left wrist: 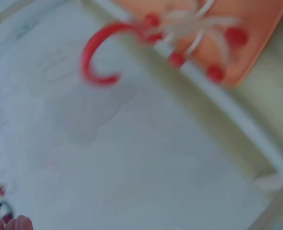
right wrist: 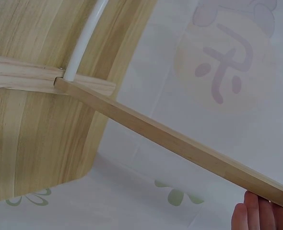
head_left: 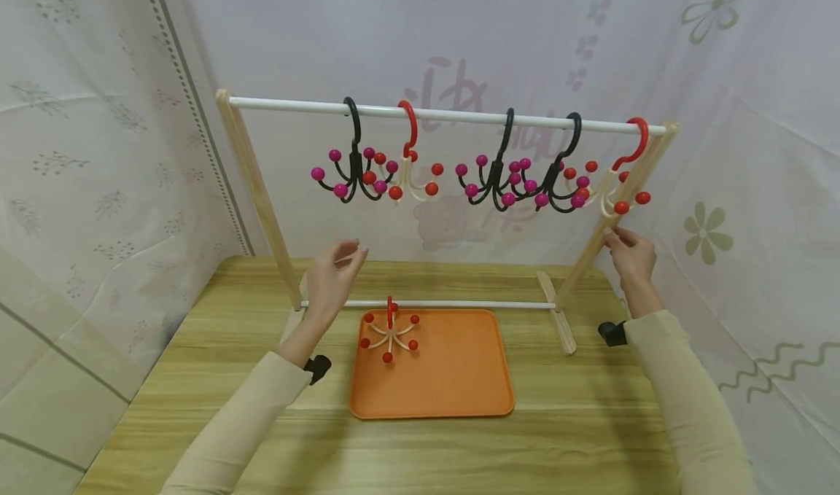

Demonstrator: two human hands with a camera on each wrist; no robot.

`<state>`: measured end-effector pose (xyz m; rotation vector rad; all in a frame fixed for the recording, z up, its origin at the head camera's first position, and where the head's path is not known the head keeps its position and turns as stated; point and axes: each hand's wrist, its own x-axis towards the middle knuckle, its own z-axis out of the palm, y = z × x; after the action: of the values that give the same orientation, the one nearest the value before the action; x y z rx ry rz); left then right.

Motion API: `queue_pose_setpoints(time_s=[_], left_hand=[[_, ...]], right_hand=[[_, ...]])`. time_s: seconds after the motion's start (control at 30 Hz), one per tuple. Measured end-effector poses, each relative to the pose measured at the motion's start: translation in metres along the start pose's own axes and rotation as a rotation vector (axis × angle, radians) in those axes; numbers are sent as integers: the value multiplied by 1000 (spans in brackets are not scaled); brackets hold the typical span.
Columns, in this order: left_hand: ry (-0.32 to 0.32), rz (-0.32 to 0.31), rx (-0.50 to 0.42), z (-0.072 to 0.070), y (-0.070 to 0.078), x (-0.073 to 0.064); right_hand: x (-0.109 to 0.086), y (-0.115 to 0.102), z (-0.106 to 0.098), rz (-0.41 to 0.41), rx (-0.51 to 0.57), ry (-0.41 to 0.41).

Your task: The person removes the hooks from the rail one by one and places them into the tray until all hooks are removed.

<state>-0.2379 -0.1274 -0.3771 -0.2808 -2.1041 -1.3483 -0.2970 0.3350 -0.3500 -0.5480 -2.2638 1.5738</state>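
Observation:
My right hand (head_left: 634,259) pinches the right wooden post (right wrist: 175,143) of a rack, thumb on one side and fingers on the other. In mid-air near the left post (head_left: 259,192), my left hand (head_left: 331,280) has loosely bent fingers and holds nothing. From the white top rail (head_left: 459,117) hang black claw hangers (head_left: 356,165) with magenta balls, and cream ones (head_left: 408,170) with red hooks and red balls. Another cream claw hanger (head_left: 390,332) with a red hook sits at the back left of the orange tray (head_left: 446,378).
A white lower bar (head_left: 459,305) joins the posts just behind the tray. The rack's wooden feet (head_left: 558,316) stand on the wood-grain table (head_left: 558,422). Pale patterned cloth (head_left: 755,211) hangs behind and at both sides.

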Motion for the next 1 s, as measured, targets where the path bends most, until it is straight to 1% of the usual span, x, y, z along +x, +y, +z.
queue_pose_setpoints(time_s=[0.17, 0.3, 0.4, 0.57, 0.63, 0.73, 0.77, 0.87, 1.0], left_hand=[[56, 81, -24, -15, 27, 25], [115, 157, 1, -21, 45, 42], [143, 199, 24, -23, 55, 54], [183, 242, 35, -26, 70, 73], [187, 254, 47, -28, 74, 80], [168, 249, 102, -30, 79, 90], [157, 238, 127, -31, 80, 93], [97, 170, 205, -33, 83, 102], [16, 83, 273, -33, 86, 113]], right_hand=[[-1, -1, 0, -6, -2, 6], [0, -1, 0, -14, -13, 7], [0, 0, 0, -11, -18, 10], [1, 0, 0, -8, -24, 9], [1, 0, 0, -8, -22, 7], [0, -1, 0, -2, -9, 2], [0, -1, 0, 0, -7, 0], [-1, -2, -1, 4, 1, -1], [-2, -2, -1, -6, -4, -3]])
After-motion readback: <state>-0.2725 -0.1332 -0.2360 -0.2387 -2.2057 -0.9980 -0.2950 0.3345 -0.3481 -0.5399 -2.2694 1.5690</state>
